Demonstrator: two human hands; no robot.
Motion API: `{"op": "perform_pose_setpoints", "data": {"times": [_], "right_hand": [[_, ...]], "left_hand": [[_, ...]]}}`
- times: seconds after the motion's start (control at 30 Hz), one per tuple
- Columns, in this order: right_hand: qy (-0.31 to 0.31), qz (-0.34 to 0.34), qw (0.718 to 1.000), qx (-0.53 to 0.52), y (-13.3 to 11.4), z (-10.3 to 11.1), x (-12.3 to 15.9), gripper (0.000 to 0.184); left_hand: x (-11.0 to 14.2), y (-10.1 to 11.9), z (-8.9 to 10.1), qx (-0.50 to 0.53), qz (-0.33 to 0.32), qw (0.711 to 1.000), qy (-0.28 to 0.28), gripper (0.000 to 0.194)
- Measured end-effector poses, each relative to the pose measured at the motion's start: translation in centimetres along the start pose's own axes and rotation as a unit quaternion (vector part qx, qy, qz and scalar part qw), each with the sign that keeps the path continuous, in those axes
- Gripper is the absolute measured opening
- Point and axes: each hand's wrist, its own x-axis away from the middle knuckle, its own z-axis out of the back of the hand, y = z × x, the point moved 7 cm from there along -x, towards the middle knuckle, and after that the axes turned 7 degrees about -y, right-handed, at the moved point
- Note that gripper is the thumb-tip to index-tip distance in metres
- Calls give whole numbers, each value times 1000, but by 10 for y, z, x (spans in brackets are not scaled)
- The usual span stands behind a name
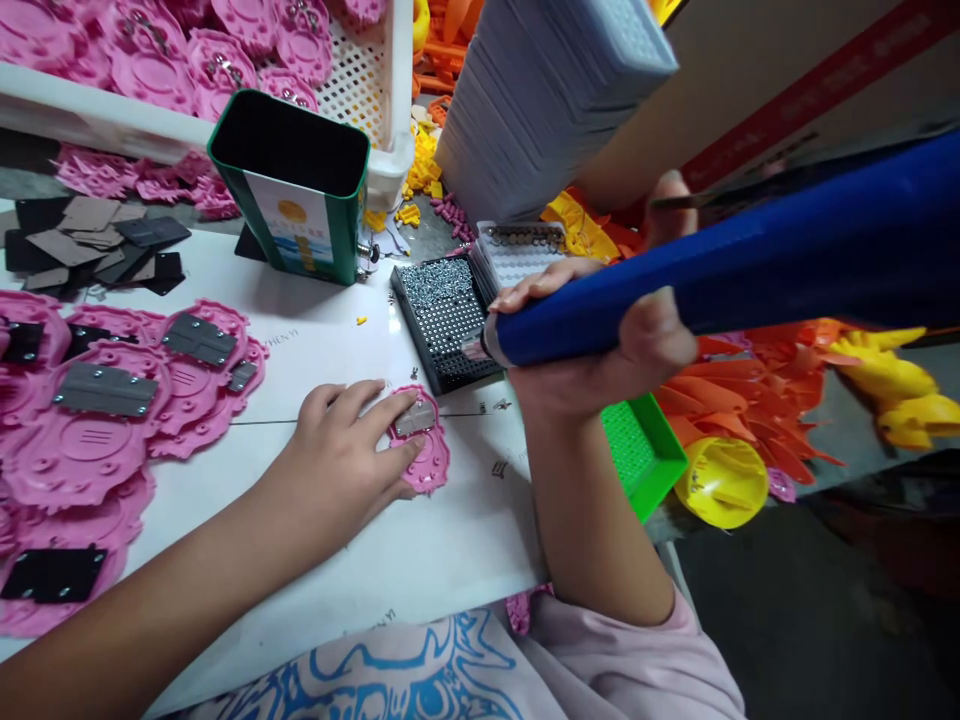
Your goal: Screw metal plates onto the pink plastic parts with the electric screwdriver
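Note:
My left hand lies on the white table, fingers spread, pressing down a pink plastic piece with a small grey metal plate on top. My right hand is wrapped round a blue electric screwdriver. Its tip points left over a black tray of small screws, just above and to the right of the pink piece.
A pile of pink pieces with grey and black plates lies at the left. A green tin and a white crate of pink parts stand behind. A green tray, orange and yellow parts fill the right.

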Motion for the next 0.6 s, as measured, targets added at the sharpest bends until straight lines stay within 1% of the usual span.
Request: {"op": "perform_pose_setpoints", "data": {"times": [0.03,0.13,0.17,0.23,0.3,0.4,0.47,0.6], "right_hand": [[-2,-4,1000,-5,-5,1,-1,13],[-40,-23,999,-24,-17,2,3,30],[-62,-19,997,-37,-21,1,6,31],[-123,-37,990,-60,-21,-2,14,33],[-164,-59,982,-71,-17,-5,22,40],[-173,-96,978,-71,-9,-6,29,49],[-171,-108,976,-74,-6,-6,30,45],[-194,-99,972,-82,-5,-8,30,22]], "left_hand": [[0,0,0,0,-1,1000,1,15],[0,-1,2,-6,5,1000,9,17],[0,-1,3,-9,10,1000,12,18],[1,-2,4,-13,22,1000,18,18],[1,-3,5,-12,32,999,18,17],[0,-4,3,-9,43,999,7,18],[0,-4,2,-7,48,999,-1,18],[0,-5,2,-2,51,999,-1,18]]}}
